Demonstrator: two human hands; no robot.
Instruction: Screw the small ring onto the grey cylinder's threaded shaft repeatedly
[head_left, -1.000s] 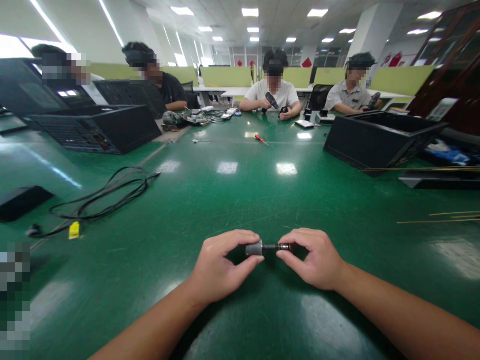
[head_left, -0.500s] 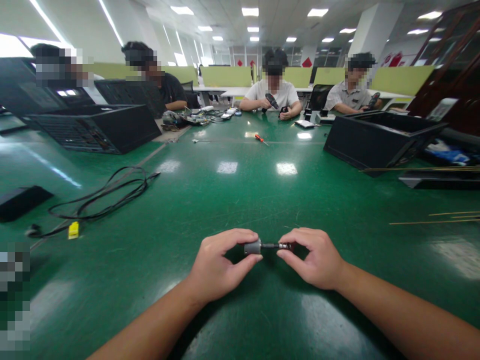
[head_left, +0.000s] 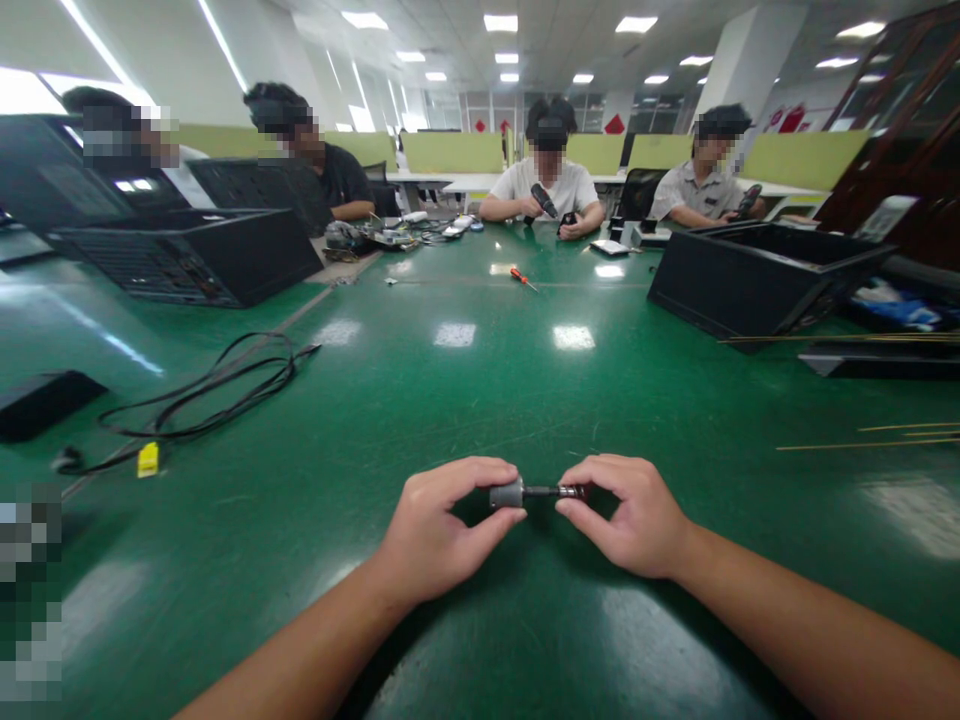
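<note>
Just above the table, my left hand (head_left: 442, 530) pinches a grey metal cylinder (head_left: 507, 494) between thumb and fingers. A thin dark shaft (head_left: 540, 491) runs rightward from the cylinder, lying nearly level. At its far end is a shiny ringed part (head_left: 571, 491), which my right hand (head_left: 630, 515) grips between thumb and forefinger. Whether the shaft and ringed part are one piece I cannot tell, as fingertips cover part of them.
A looped black cable (head_left: 225, 385) with a yellow tag (head_left: 148, 460) lies left. Farther off are a red screwdriver (head_left: 521, 277) and black computer cases (head_left: 255, 265) on both sides. Thin rods (head_left: 862, 443) lie right. Several people sit across the green table (head_left: 480, 390); one holds a power drill (head_left: 543, 201).
</note>
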